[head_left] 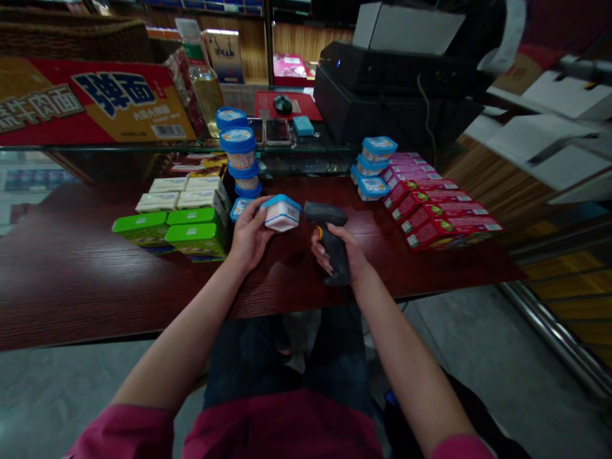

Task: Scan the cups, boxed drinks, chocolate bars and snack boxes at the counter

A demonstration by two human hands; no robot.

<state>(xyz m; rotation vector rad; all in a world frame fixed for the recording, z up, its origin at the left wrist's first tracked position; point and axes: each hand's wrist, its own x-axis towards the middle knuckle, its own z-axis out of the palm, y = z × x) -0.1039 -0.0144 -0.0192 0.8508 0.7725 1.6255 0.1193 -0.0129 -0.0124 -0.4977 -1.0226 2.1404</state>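
Note:
My left hand grips a small white tub with a blue lid, tilted so that a barcode on its side faces right. In my right hand is a dark barcode scanner, its head close to the tub and apart from it. Just behind my left hand stands a column of round blue-lidded tubs, with another blue-lidded tub at its foot. A smaller stack of blue-lidded tubs sits to the right, beyond the scanner.
Green boxes and cream-coloured packs stand at the left of the brown table. Red boxes line the right. Behind, a glass shelf carries a noodle carton, a bottle, a mouse and black equipment.

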